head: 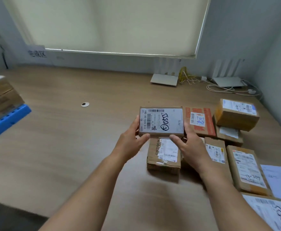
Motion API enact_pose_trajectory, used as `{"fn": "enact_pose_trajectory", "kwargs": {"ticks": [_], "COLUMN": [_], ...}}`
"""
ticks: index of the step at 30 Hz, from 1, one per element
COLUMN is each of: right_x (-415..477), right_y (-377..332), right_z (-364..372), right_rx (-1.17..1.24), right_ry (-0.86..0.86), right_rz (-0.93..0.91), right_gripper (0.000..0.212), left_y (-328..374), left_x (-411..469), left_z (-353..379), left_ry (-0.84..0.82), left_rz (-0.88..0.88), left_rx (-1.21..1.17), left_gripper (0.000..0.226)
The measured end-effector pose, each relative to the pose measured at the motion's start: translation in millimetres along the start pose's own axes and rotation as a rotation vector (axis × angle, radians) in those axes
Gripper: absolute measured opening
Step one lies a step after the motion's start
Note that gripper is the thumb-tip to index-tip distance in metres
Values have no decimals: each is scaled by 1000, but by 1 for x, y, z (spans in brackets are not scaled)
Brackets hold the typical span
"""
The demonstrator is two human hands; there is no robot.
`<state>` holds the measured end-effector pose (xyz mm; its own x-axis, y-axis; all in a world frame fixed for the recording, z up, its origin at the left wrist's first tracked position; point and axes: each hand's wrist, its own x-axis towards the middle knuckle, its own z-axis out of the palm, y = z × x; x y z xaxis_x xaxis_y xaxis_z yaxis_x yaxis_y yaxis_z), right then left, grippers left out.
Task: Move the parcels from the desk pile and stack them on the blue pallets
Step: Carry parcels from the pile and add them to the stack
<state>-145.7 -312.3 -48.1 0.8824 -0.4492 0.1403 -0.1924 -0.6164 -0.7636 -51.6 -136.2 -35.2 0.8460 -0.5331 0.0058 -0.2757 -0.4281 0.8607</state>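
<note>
A: While both hands grip the flat parcel, how much room lies around its edges?

B: The left hand clasps its left end, thumb on the near edge. The right hand mirrors that at the right end. The parcel is held level, label up, over the near-left corner of the desk pile.

A: What crowds it?

B: An orange-taped parcel lies just beside its right edge. Beyond that, a brown box sits on top of another. Under the near edge, a taped brown parcel rests on the desk. Nearer the person on the right are a long parcel, a large-labelled parcel and white papers.

A: And to the left?

B: Open wood-grain top runs from the left hand across to the blue pallet at the desk's left edge, well apart from the held parcel. Brown parcels are stacked on the pallet. A small silver disc is set in the top between, farther back.

A: The room?

B: The desk meets a grey wall. Two white routers stand at the back right, with yellow cables between them. A pale roller blind hangs over the window. A paper sign is stuck below its left corner, its characters too blurred to read.
</note>
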Motion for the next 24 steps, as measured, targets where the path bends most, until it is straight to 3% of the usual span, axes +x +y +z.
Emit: {"fn": "enact_pose_trajectory", "kwargs": {"ticks": [8,24], "right_x": [-11,-28], "right_y": [-67,-197], "right_z": [84,264], "right_rx": [32,170], "right_ry": [-61,-225], "right_rz": [-100,-340], "right_gripper": [73,64], "left_y": [-54,-151], "left_x": [-43,-142], "left_z": [-90,-259], "left_ry": [112,384], "left_rz": [-44,-232], "left_rx": [-13,34], "left_gripper": [76,71]}}
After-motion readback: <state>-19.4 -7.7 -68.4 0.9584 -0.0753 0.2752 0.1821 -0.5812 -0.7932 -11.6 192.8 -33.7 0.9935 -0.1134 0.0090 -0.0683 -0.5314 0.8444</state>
